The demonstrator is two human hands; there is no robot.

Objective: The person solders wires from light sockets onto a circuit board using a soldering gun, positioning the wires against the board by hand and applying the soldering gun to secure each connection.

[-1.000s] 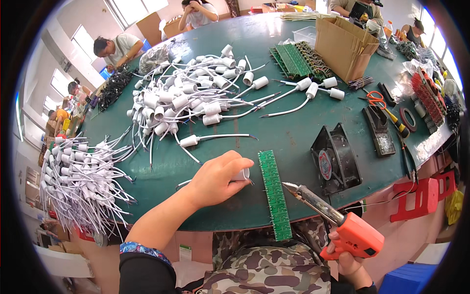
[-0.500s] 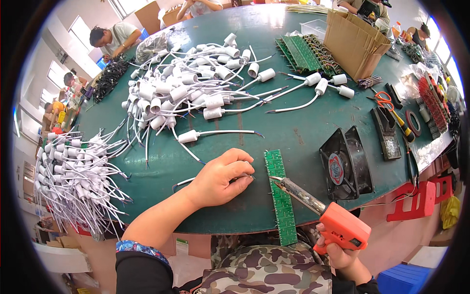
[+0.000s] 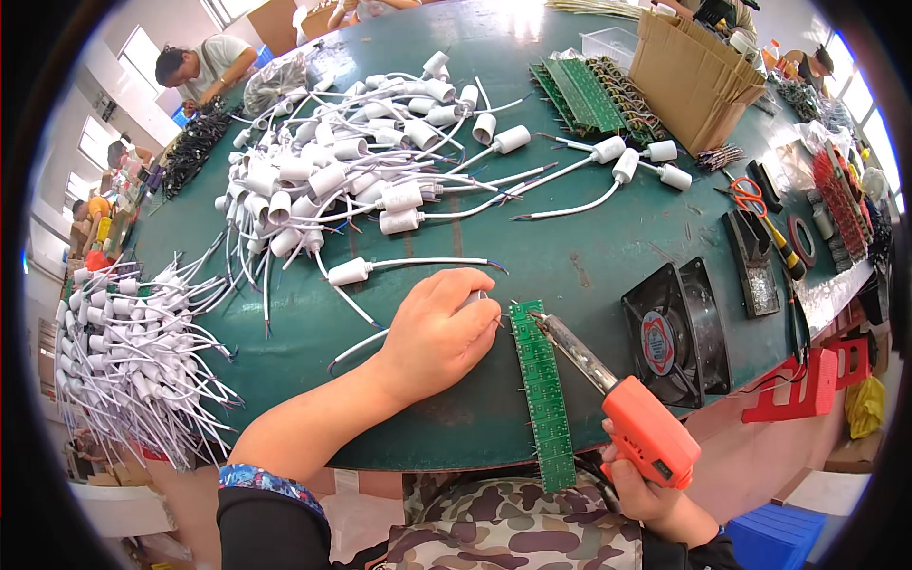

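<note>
A long narrow green circuit board (image 3: pixel 542 399) lies over the table's near edge, its low end near my lap. My right hand (image 3: pixel 644 492) grips a red soldering gun (image 3: pixel 652 432), whose tip is at the board's far end. Just left of that end, my left hand (image 3: pixel 442 332) is closed in a pinch. A white cable (image 3: pixel 358 351) passes behind its wrist, and a bit of white shows between the fingers; thin wire ends poke out toward the board. Most of what it holds is hidden. Beyond it lies a white lamp holder (image 3: pixel 350 273) with its cable.
White lamp holders (image 3: pixel 328 179) heap up mid-table, with a bundle (image 3: pixel 123 351) at the left edge. A black fan (image 3: pixel 674 332) stands right of the board, near a soldering stand (image 3: pixel 750 261) and orange scissors (image 3: pixel 748 197). Behind are green boards (image 3: pixel 587 95) and a carton (image 3: pixel 698 81). Other people sit around.
My left hand has moved forward and right, up to the board's far end. The soldering gun's tip has shifted forward along the board to that end.
</note>
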